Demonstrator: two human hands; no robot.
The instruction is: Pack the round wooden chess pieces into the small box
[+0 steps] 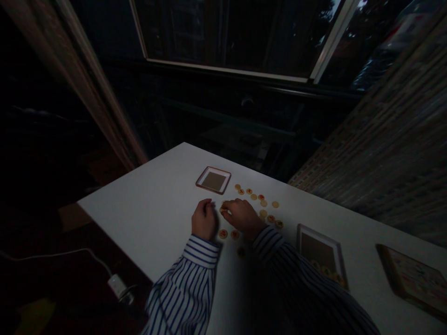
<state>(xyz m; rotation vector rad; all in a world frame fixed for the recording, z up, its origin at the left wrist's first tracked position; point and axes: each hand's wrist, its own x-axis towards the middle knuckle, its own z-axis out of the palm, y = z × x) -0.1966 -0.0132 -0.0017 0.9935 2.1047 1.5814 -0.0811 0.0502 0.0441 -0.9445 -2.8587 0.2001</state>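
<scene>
Above the white table, my right hand pinches a round, pale Chinese chess piece between thumb and fingertips. Just to its left, my left hand rests with its fingers curled inward; whatever lies inside them, if anything, is hidden. Two red-marked pieces, one of them a Chinese chess piece near my left wrist, lie in front of the hands. Beyond and right of my right hand several more pieces are scattered, such as a red-marked disc and a plain-faced disc.
A shallow open tray sits at the back of the table. On the right, a second tray holds several pieces beside my right sleeve. Farther right lies a box lid with a printed picture. A power strip hangs below the left edge.
</scene>
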